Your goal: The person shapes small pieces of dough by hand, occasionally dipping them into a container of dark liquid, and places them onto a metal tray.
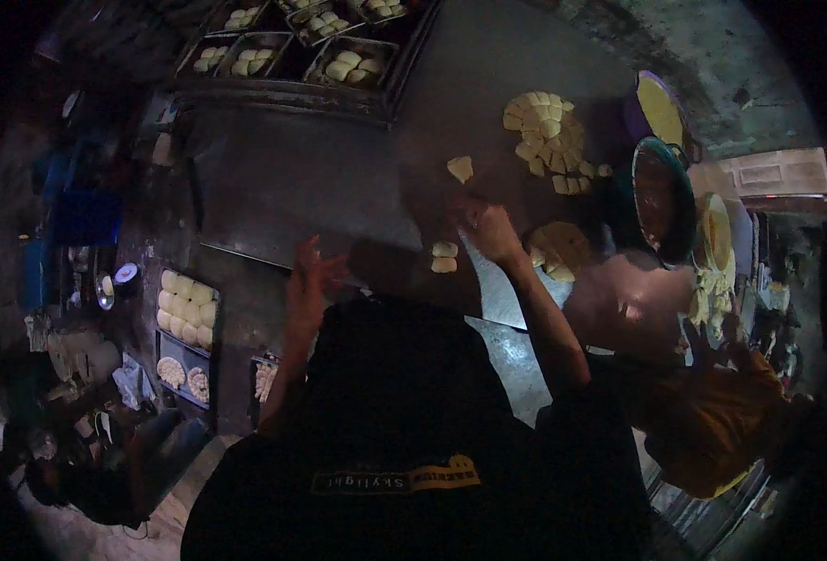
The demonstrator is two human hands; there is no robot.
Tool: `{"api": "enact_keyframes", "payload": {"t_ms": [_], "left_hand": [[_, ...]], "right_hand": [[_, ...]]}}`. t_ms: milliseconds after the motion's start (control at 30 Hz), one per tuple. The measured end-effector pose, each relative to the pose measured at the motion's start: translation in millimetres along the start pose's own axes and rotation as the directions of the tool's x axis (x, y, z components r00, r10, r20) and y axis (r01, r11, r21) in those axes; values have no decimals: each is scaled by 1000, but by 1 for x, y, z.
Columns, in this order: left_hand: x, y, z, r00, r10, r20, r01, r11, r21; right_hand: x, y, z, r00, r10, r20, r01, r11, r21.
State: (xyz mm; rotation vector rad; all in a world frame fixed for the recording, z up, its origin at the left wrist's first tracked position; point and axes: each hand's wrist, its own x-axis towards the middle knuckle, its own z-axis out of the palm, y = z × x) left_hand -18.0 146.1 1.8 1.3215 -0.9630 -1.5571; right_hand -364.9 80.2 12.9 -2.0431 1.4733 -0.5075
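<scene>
My left hand [318, 271] is over the near edge of the dark worktable [301, 178], its fingers spread and holding nothing I can see. My right hand [490, 229] is farther right, above the table, with its fingers curled in; shadow hides whatever they may hold. Just beyond it lies a single pale dough piece [460, 168]. Two small dough pieces [444, 257] sit together between my hands. To the right of my right hand is a flat cut round of dough [560, 249], partly in shadow. Farther off, many cut dough pieces [549, 131] are grouped in a rough circle.
A tray rack of dough-filled tins [348, 65] stands at the far left of the table. On the right are a dark green basin [664, 201] and a purple tub [656, 107]. A person in orange-brown [712, 421] works there. Dough trays [187, 309] stand left; another person [86, 477] is lower left.
</scene>
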Motion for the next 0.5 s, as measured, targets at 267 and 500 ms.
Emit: {"api": "enact_keyframes", "payload": {"t_ms": [267,500], "left_hand": [[31,33,69,968,74,238,-74,997,-11],[42,30,147,957,246,154,-216,957,-192]], "right_hand": [[65,57,23,951,-90,-295,18,971,-237],[11,-24,-12,952,87,-294,122,773,623]]}}
